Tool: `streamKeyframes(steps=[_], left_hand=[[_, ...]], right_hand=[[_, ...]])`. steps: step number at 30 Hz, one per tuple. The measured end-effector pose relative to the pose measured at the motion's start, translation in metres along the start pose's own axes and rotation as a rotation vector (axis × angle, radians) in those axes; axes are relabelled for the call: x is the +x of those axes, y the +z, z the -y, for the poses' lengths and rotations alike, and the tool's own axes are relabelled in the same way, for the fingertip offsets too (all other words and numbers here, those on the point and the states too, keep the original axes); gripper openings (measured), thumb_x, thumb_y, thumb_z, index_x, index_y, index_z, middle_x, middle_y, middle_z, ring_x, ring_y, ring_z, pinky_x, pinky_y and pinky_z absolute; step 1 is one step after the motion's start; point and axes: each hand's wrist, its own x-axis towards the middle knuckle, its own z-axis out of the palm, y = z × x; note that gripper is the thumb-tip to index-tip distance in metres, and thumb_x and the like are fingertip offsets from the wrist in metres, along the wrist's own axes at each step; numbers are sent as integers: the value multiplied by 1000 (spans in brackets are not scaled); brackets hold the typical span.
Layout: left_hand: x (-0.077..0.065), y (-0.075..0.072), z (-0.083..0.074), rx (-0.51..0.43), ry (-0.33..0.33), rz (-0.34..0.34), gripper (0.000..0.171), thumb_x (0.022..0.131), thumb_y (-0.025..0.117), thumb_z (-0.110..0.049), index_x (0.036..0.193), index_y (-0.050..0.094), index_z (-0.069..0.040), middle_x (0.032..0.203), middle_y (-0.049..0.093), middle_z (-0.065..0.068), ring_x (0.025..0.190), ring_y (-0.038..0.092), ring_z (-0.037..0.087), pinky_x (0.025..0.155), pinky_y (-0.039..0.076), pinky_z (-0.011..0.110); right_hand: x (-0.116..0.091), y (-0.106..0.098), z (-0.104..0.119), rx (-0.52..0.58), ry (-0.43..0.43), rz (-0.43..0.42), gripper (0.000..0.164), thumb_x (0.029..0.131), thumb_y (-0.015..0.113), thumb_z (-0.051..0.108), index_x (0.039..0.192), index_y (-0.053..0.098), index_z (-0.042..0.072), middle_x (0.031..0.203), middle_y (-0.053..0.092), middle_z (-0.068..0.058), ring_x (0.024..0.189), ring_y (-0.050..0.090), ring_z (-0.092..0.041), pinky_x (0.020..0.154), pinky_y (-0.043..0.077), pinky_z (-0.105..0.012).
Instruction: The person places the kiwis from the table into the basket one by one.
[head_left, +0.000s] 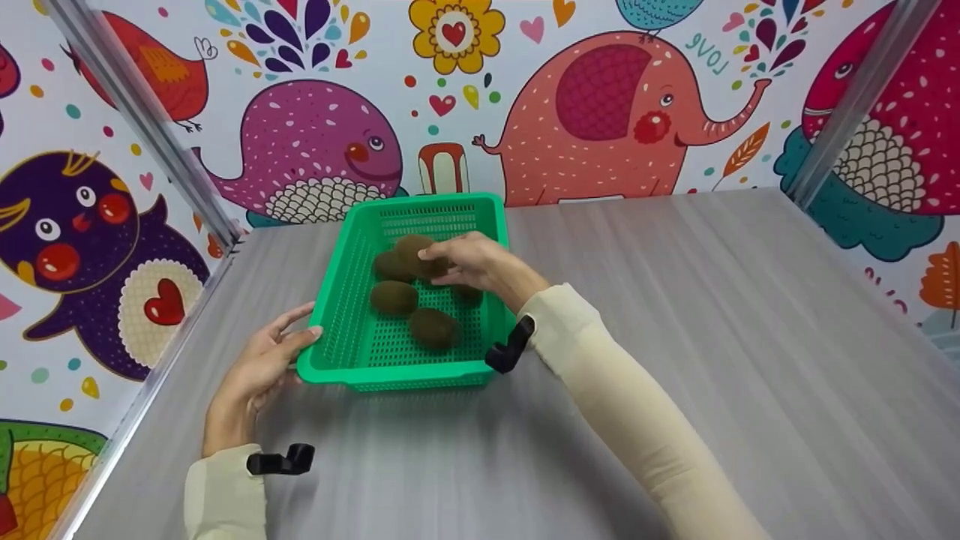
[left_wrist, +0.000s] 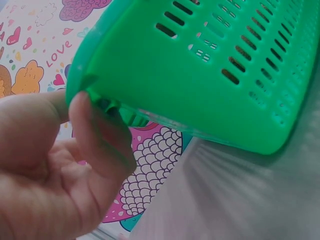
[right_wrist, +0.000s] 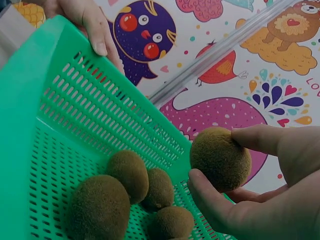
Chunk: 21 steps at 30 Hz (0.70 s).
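at far left, a wall printed with a cartoon penguin (head_left: 67,225) borders the gray wood-grain table (head_left: 720,330). next, your left hand (head_left: 259,367) grips the rim of a green plastic basket (head_left: 397,373) near its front-left corner, the thumb on the edge; this likely steadies the slotted basket, which sits on the table. inside, loose brown kiwifruit (head_left: 394,298) lie on the slotted floor, some close together, probably kept from rolling away by the walls. toward the basket's right, your right hand (head_left: 472,262) reaches in over the side, pinching one fuzzy kiwifruit between thumb and fingers. in the right-wrist view this held kiwifruit (right_wrist: 220,159) shows apart from the others; fingertips around its sides probably suit its rounded shape. your cream right sleeve (head_left: 637,405), with a black clip (head_left: 511,345) at the cuff, slants down to the lower right.
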Motion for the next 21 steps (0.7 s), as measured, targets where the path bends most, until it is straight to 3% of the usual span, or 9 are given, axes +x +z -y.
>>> streamKeyframes(steps=[8,14,21], left_hand=[[1,0,1,4,1,1,68,104,56,-25,160,21,-8,103,69,-5,79,71,8,67,61,26],[0,0,2,25,7,4,66,105,54,-25,160,21,-9,101,68,-4,76,70,7,62,60,25],[-1,1,1,19,13,9,67,105,55,-26,160,21,-9,102,68,-4,76,69,7,62,60,26]], right_hand=[[8,0,3,63,54,-28,85,97,64,7,160,8,5,166,15,-17,153,25,-32,108,50,-44],[13,-1,0,75,90,-33,86,99,60,4,161,1,8,166,13,-17,152,26,-34,111,47,-45],[17,-2,-4,82,113,-34,89,102,54,2,161,-11,14,168,2,-17,155,16,-33,111,47,-46]])
